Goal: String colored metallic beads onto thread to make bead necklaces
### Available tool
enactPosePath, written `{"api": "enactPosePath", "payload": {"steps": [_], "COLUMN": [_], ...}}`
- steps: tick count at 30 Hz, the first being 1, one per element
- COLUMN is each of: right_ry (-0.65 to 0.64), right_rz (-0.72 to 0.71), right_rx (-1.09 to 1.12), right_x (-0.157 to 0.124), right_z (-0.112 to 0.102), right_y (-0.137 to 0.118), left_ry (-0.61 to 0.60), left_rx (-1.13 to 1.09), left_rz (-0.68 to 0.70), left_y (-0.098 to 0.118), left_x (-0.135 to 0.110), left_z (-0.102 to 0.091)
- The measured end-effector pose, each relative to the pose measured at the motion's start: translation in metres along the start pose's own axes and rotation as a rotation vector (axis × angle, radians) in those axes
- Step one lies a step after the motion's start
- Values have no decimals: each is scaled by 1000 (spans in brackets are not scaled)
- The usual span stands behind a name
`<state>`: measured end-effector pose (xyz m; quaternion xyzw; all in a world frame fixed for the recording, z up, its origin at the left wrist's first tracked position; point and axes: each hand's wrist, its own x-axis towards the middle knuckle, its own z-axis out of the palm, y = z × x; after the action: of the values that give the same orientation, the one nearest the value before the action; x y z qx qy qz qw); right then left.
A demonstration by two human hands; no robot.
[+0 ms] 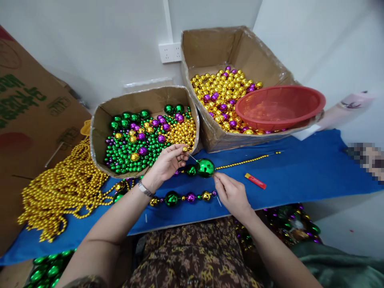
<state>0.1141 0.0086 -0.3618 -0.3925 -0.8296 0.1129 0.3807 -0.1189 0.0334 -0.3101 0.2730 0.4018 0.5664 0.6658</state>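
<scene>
My left hand (pixel 170 163), a watch on its wrist, is closed in a pinch with a small gold bead (pixel 185 149) at its fingertips. From there a thin pale string runs down to a large shiny green bead (pixel 205 167). At that bead's lower right edge, the fingertips of my right hand (pixel 232 196) are pressed together; what lies between them is hidden. A darker green bead (pixel 191 170) sits just left of the large one. Below my hands lies a strand of green, gold and purple beads (pixel 191 197) on the blue cloth (pixel 288 172).
A cardboard box of mixed beads (pixel 144 148) stands behind my left hand. Farther right, a bigger box (pixel 222 136) holds gold and purple beads and a red basin (pixel 280 106). Gold bead strings (pixel 63 188) are heaped left. A yellow-red stick-like object (pixel 255 181) and thin gold strand (pixel 246 161) lie right.
</scene>
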Motion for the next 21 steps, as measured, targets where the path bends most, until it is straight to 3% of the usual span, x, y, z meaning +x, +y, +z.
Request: {"api": "enactPosePath", "payload": {"steps": [11,17,21], "right_ry": [-22,-19,-83], "right_rz": [6,-42,35], "right_rx": [-28,-184,-145], "right_x": [-3,-11,-26], "right_z": [0,9,25], "right_y": [2,8,17], "left_ry": [16,70,44], "left_rx": [4,335,448], "left_rz": [28,267,222], "left_y": [-7,-19,-42], "left_x": [-3,-9,-16], "left_z": [0,7,12]}}
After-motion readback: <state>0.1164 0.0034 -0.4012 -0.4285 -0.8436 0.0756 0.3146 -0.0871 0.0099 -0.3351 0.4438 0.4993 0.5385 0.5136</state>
